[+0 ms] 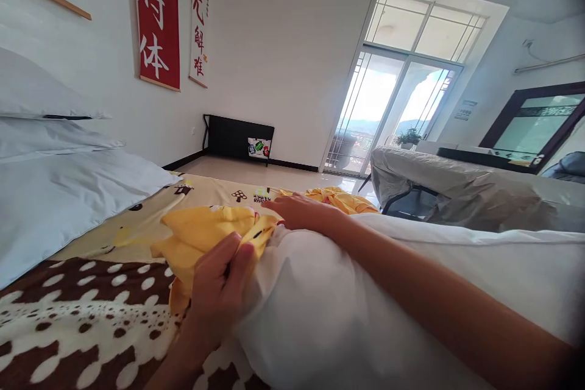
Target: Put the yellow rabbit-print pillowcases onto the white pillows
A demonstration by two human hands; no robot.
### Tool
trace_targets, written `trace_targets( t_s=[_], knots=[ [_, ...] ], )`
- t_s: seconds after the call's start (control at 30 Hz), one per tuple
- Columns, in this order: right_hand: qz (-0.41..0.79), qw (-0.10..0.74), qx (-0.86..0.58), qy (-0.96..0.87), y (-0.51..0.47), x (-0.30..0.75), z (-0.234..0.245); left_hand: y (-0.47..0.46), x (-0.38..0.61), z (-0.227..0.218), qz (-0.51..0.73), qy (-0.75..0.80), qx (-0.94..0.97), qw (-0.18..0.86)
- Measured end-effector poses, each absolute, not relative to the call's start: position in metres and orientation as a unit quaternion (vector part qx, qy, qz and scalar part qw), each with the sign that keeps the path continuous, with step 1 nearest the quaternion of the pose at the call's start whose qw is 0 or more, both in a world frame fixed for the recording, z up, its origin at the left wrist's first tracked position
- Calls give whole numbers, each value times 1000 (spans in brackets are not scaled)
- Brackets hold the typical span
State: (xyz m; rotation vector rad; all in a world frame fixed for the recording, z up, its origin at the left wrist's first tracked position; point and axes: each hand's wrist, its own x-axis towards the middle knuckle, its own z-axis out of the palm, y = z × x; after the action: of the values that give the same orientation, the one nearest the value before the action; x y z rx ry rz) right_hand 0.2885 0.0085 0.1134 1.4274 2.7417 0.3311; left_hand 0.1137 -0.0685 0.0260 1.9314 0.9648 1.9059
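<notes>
My left hand (219,280) pinches the edge of a yellow cloth cover (194,228) between thumb and fingers. The cover lies bunched and has a small printed pattern. Against its edge presses a puffy white quilt or pillow (311,280); which of the two I cannot tell. My right hand (304,212) reaches across the white bulk and closes on the far part of the cover's edge, its fingertips partly hidden. More yellow cloth (340,198) lies in folds beyond my right hand.
Under the cover spreads a bed with a cream printed sheet (210,192) and a brown-and-white patterned blanket (105,317). White pillows (59,177) are stacked at the left. A plastic-covered table (457,189) stands at the right, and a folded black frame (237,137) leans on the wall.
</notes>
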Motion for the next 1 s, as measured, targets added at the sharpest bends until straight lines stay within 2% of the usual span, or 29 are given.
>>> trace_targets(
  t_s=[0.13, 0.27, 0.37, 0.47, 0.57, 0.67, 0.77, 0.9, 1.0],
  knots=[
    [-93, -95, 393, 910, 7, 283, 93, -84, 119, 27, 645, 282, 706, 78],
    [-220, -93, 365, 900, -15, 295, 100, -89, 116, 32, 677, 349, 635, 127],
    [-160, -128, 384, 900, -33, 294, 95, -93, 119, 34, 700, 361, 598, 151],
    [-1, -195, 411, 891, -41, 283, 77, -103, 127, 31, 702, 301, 632, 131],
    [173, -223, 389, 877, -44, 275, 66, -116, 131, 29, 698, 247, 664, 107],
    [259, -192, 419, 849, -49, 277, 76, -121, 129, 31, 713, 267, 630, 154],
    [268, -116, 523, 800, -56, 283, 100, -121, 125, 34, 733, 318, 551, 240],
    [197, 1, 603, 773, -57, 288, 119, -122, 119, 36, 754, 291, 502, 307],
    [141, 59, 621, 769, -55, 288, 115, -127, 114, 35, 747, 266, 533, 295]
  ],
)
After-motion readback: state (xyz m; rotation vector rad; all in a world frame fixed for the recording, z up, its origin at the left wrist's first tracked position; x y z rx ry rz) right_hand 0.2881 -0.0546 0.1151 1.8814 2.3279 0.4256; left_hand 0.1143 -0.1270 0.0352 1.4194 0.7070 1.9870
